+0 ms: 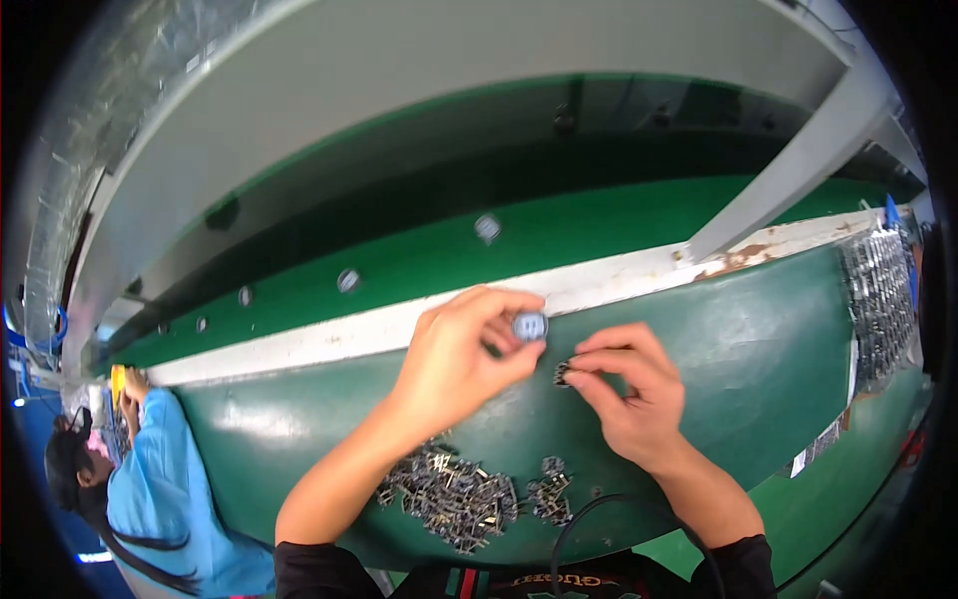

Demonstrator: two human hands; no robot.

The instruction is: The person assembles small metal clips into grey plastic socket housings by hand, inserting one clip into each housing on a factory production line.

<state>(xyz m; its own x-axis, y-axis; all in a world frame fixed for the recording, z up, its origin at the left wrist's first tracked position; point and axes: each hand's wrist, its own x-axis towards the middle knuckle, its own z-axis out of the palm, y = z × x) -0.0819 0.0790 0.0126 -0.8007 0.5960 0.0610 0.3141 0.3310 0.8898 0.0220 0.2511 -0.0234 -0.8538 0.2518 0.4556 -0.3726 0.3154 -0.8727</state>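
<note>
My left hand (454, 344) pinches a small round disc-shaped part (530, 325), pale blue-grey on its face with a dark rim, between thumb and fingers. Just to its right, my right hand (634, 389) is closed on a small dark component (562, 373), held at the fingertips. The two parts are close together but apart, above the green worktop (738, 339). Below my hands lies a pile of small dark components with shiny metal pins (454, 504). A smaller cluster of similar components (549, 491) sits to the right of the pile.
Beyond a white rail (389, 331), a green belt (419, 268) carries several round parts (348, 281). A grey post (788, 160) rises at the right. Stacked trays of parts (878, 309) stand at the far right. A co-worker in blue (165, 484) sits at the left. A dark cable (569, 529) loops near my right forearm.
</note>
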